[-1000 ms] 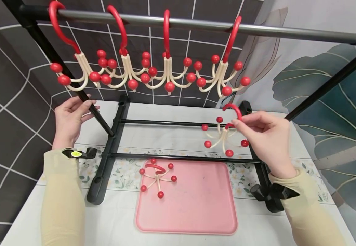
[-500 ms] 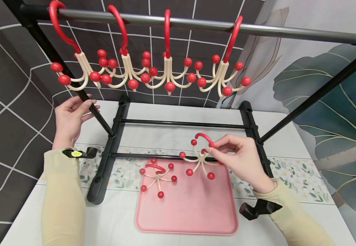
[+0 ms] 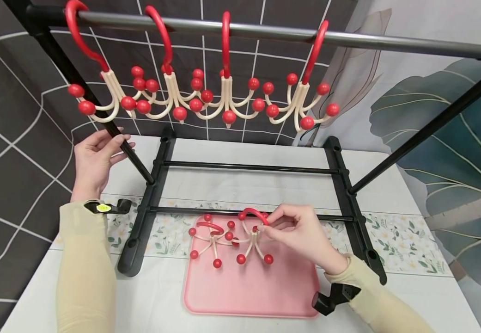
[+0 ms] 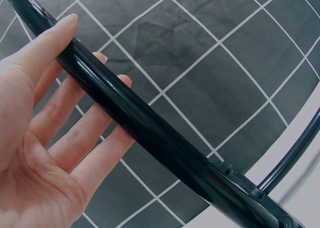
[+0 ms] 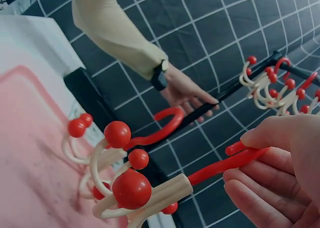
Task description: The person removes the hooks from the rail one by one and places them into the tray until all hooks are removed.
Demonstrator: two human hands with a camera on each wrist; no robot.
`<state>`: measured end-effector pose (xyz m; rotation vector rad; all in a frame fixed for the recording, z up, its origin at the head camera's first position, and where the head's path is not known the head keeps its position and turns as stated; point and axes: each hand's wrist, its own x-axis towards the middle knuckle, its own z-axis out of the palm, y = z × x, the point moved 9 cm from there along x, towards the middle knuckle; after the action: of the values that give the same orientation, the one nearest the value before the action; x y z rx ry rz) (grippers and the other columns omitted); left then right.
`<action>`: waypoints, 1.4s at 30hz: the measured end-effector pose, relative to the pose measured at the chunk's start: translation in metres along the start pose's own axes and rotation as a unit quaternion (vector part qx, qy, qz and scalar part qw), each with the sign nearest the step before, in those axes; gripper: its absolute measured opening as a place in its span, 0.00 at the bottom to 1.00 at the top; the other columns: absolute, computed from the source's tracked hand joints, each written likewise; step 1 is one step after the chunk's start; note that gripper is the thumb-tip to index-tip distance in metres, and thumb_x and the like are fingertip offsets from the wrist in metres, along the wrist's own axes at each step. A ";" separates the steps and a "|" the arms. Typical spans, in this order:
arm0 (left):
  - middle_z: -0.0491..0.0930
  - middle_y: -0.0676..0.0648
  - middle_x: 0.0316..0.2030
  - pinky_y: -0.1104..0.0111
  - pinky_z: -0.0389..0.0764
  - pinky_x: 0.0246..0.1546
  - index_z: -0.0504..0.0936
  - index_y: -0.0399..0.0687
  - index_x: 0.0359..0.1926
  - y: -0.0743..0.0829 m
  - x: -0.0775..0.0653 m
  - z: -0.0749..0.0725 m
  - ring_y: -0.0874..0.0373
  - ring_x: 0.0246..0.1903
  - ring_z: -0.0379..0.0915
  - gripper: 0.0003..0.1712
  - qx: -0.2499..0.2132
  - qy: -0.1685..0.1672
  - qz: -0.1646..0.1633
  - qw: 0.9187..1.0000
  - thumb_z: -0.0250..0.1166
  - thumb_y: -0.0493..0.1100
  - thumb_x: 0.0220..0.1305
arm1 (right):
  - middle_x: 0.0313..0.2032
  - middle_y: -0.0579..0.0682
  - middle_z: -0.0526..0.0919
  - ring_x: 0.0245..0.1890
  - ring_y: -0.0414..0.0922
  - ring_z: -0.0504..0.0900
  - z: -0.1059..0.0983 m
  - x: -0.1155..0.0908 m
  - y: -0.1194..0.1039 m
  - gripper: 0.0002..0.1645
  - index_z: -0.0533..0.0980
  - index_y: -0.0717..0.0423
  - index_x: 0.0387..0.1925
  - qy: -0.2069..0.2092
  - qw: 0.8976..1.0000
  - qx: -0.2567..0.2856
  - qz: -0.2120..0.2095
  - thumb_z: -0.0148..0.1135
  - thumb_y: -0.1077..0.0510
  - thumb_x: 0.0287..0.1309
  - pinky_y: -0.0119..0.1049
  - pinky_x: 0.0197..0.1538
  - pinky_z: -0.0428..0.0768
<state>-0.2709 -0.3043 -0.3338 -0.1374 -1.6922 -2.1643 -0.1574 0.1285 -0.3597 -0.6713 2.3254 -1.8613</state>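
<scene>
A held hanger (image 3: 254,239) sits low in the centre of the frame, over a pink tray (image 3: 250,291); whether its tips touch the tray cannot be told. Its glossy red hook is a smooth, rounded curve, its stem a bundle of matte cream rods that bend outward into curled prongs, each capped with a shiny red ball. Hook uppermost, prongs fanning below, its long axis leans: the right wrist view shows it running from the fingers at right down to lower left. The right hand (image 3: 300,236) pinches the red hook between thumb and forefinger. Just left of it, a second hanger (image 3: 213,239) of the same make rests on the tray, which is flat, smooth and round-cornered. At left, the left hand (image 3: 94,163) lightly grips a slanting post (image 3: 135,162) of glossy black tube, thumb in front, fingers behind. Across the top, four hung hangers (image 3: 226,92) dangle from a grey metallic rail (image 3: 369,42). Beneath everything lies a white worktop (image 3: 153,300) with a floral band.
</scene>
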 end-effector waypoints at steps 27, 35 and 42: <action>0.87 0.42 0.39 0.67 0.86 0.39 0.83 0.29 0.53 -0.001 -0.001 -0.001 0.54 0.36 0.88 0.17 0.010 0.004 -0.002 1.000 0.71 0.32 0.64 | 0.31 0.58 0.87 0.30 0.48 0.89 0.021 -0.003 0.036 0.09 0.83 0.59 0.30 -0.014 1.000 0.011 0.004 0.75 0.73 0.52 0.42 0.33 0.88; 0.87 0.42 0.39 0.67 0.85 0.39 0.83 0.28 0.54 -0.001 -0.001 -0.002 0.54 0.36 0.88 0.19 0.017 0.008 -0.007 1.000 0.72 0.33 0.63 | 0.30 0.51 0.87 0.31 0.50 0.89 0.022 -0.006 0.042 0.10 0.83 0.58 0.29 -0.011 1.000 0.017 0.019 0.78 0.71 0.50 0.42 0.34 0.88; 0.87 0.42 0.39 0.67 0.85 0.39 0.83 0.30 0.53 -0.001 -0.001 -0.002 0.54 0.36 0.88 0.18 0.015 0.007 -0.006 1.000 0.72 0.32 0.63 | 0.30 0.52 0.87 0.31 0.51 0.89 0.022 -0.008 0.044 0.10 0.83 0.60 0.30 -0.015 0.999 0.027 0.025 0.78 0.71 0.49 0.43 0.34 0.88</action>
<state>-0.2704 -0.3055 -0.3357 -0.1031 -1.7215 -2.1424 -0.1550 0.1184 -0.4083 -0.6233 2.2439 -1.8720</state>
